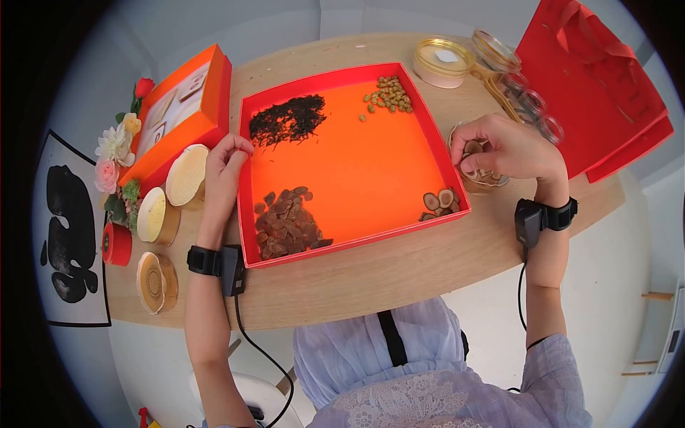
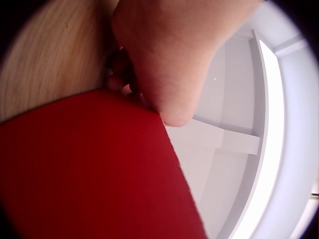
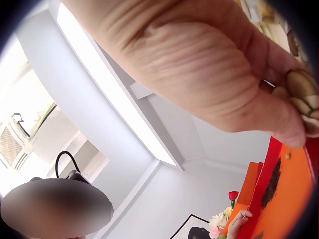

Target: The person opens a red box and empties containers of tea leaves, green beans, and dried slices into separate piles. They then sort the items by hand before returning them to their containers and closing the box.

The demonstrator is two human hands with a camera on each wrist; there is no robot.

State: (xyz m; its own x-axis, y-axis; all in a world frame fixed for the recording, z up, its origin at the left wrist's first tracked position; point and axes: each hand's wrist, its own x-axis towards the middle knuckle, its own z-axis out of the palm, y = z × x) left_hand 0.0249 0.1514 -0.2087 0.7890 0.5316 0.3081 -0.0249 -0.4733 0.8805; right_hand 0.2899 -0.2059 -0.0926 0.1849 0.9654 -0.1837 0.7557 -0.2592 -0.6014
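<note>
Closest to the person, the bare edge of the wooden table point(image 1: 371, 282) runs along in front of their pale clothing point(image 1: 428, 399). Just past it sits the shallow red tray point(image 1: 371, 235) with its orange floor. In its near left corner lies a pile of flat brown flakes point(image 1: 287, 227), and in the near right corner a few round brown slices point(image 1: 439, 203).

Farther along, the left hand point(image 1: 223, 171) grips the rim of the tray's left wall, fingers curled. Opposite, beside the right wall, the right hand point(image 1: 508, 148) pinches several dried slices point(image 3: 301, 85) between thumb and fingers, at the mouth of a clear container point(image 1: 485, 185) with more slices in it. Off to the left I see three round pale tubs point(image 1: 158, 216) and a small red pot point(image 1: 117, 245).

Deeper in the tray, dark shreds point(image 1: 289, 120) fill the far left corner and greenish buds point(image 1: 389, 95) the far right. Beyond the left hand stand an orange box point(image 1: 175, 114) and some flowers point(image 1: 114, 146). At the far right are a gold-rimmed tub point(image 1: 442, 68) and a big red bag point(image 1: 592, 93).
</note>
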